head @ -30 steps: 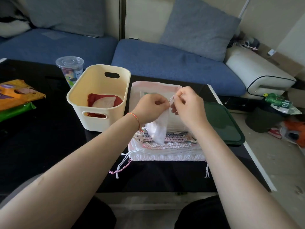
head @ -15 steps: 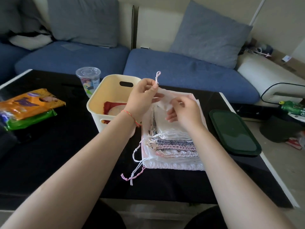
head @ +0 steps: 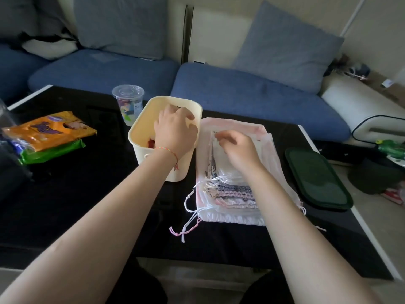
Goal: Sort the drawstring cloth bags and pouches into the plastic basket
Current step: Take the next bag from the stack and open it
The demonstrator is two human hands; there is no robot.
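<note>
A cream plastic basket (head: 140, 126) stands on the black table, left of a stack of drawstring pouches (head: 232, 194). My left hand (head: 175, 130) reaches down inside the basket with its fingers spread, and it hides whatever lies under it. A bit of red cloth (head: 151, 142) shows in the basket beside my wrist. My right hand (head: 238, 150) rests on top of the stack, its fingertips curled and pinching the far edge of the top white pouch (head: 219, 148). Loose white and pink cords (head: 186, 224) trail off the stack's near left corner.
A lidded clear cup (head: 128, 102) stands just behind the basket. Orange and green snack packs (head: 48, 130) lie at the table's left. A dark green container lid (head: 315, 178) lies right of the stack. A blue sofa (head: 241, 95) runs along the far side.
My left hand, which held a white pouch up by its cord, has dropped into the basket. My right hand has gone down onto the stack. The view has shifted.
</note>
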